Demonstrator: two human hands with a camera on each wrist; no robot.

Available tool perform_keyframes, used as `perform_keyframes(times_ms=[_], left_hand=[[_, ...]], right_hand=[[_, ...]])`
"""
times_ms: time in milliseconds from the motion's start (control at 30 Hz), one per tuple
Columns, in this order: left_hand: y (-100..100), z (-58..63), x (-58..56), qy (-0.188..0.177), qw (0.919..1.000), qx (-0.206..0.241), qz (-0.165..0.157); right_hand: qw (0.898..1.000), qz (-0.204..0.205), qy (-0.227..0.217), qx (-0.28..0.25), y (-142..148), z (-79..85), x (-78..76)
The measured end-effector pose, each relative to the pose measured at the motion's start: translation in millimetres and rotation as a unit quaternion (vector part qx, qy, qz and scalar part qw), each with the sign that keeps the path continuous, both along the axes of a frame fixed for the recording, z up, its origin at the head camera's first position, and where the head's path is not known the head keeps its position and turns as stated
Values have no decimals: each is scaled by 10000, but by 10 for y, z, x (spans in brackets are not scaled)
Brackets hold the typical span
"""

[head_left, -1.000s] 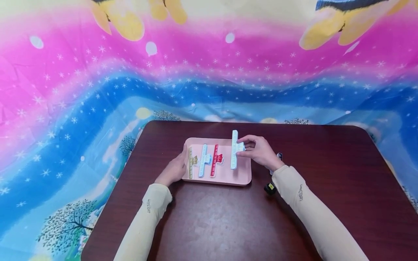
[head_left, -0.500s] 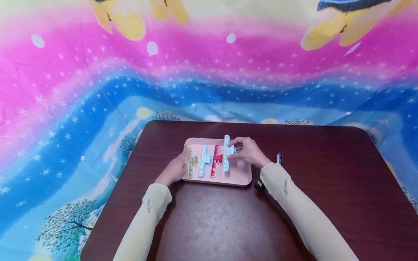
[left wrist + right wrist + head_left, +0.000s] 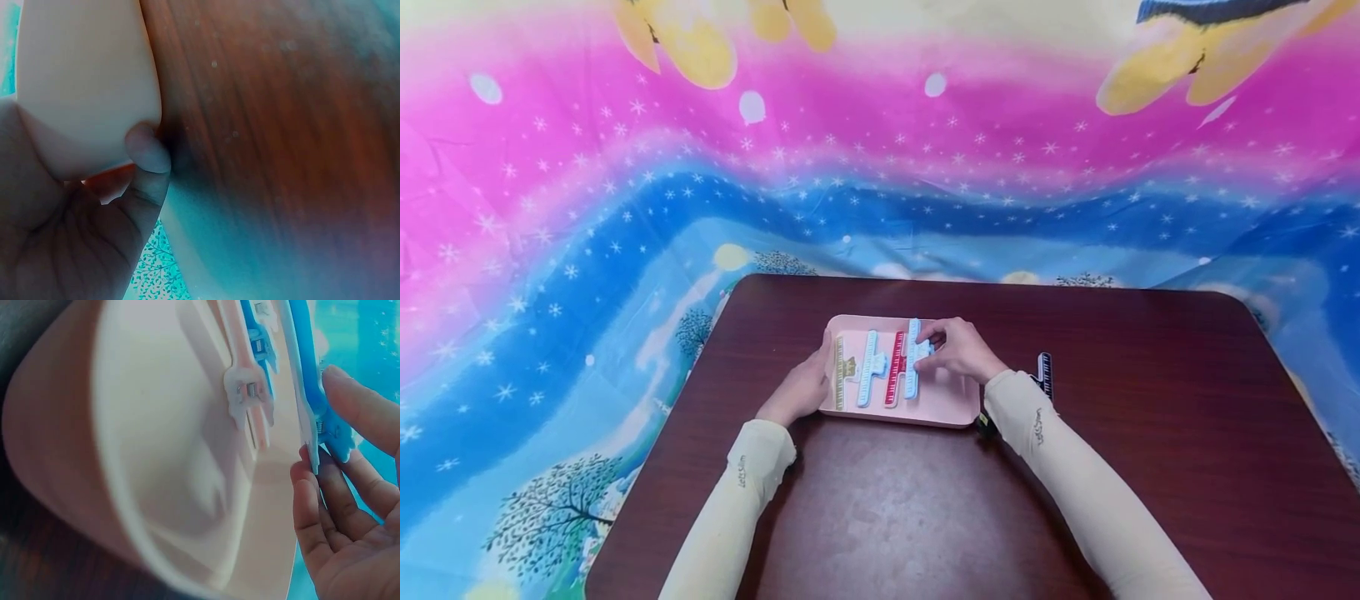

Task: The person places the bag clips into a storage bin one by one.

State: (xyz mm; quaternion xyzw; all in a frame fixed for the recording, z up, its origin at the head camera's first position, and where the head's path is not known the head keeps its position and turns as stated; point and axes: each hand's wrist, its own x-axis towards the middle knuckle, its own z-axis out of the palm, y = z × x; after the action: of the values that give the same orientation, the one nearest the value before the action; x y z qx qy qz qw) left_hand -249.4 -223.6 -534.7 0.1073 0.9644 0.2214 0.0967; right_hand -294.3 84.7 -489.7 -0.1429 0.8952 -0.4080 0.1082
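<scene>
A light blue clip (image 3: 913, 360) with a piano-key pattern is pinched between the thumb and fingers of my right hand (image 3: 964, 350). It hangs over the pink tray (image 3: 951, 400), close to the right of a red clip (image 3: 893, 371). Another light blue clip (image 3: 868, 368) and an olive-gold clip (image 3: 840, 373) lie to the left in that tray. The right wrist view shows the held clip (image 3: 306, 375) edge-on, its spring visible. At the tray's left side, my left hand (image 3: 797, 387) grips the wall, and the left wrist view has its thumb (image 3: 149, 150) on the outside.
A black clip (image 3: 1046, 375) with piano keys lies on the dark wooden table (image 3: 1150, 417) beyond the right sleeve. Near the tray's front right corner, a small black object (image 3: 985, 425) is partly hidden by that sleeve. Behind the table hangs a printed cloth (image 3: 895, 200).
My right hand has moved left and lowered the light blue clip from the tray's right side to beside the red clip. The black clip has come into fuller view. My left hand has stayed still.
</scene>
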Motion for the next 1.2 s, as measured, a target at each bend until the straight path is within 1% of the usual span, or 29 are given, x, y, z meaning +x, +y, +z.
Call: perform_keyframes(times_ms=[167, 300, 467, 667, 867, 1200], left_hand=[[8, -1, -4, 16, 10000, 10, -22], [12, 1, -11, 6, 10000, 8, -12], [9, -2, -17, 6, 10000, 12, 3], [2, -11, -26, -34, 10000, 18, 36], [9, 3, -3, -18, 10000, 16, 11], [5, 1, -4, 43, 10000, 5, 26]], right_hand=[[9997, -69, -71, 227, 45, 25, -1], [9991, -8, -108, 414, 82, 6, -9], [9985, 62, -167, 523, 105, -20, -9], [9979, 110, -243, 585, 88, -28, -10], [9963, 124, -360, 768, 36, -38, -22], [9931, 347, -27, 1119, -9, -41, -32]])
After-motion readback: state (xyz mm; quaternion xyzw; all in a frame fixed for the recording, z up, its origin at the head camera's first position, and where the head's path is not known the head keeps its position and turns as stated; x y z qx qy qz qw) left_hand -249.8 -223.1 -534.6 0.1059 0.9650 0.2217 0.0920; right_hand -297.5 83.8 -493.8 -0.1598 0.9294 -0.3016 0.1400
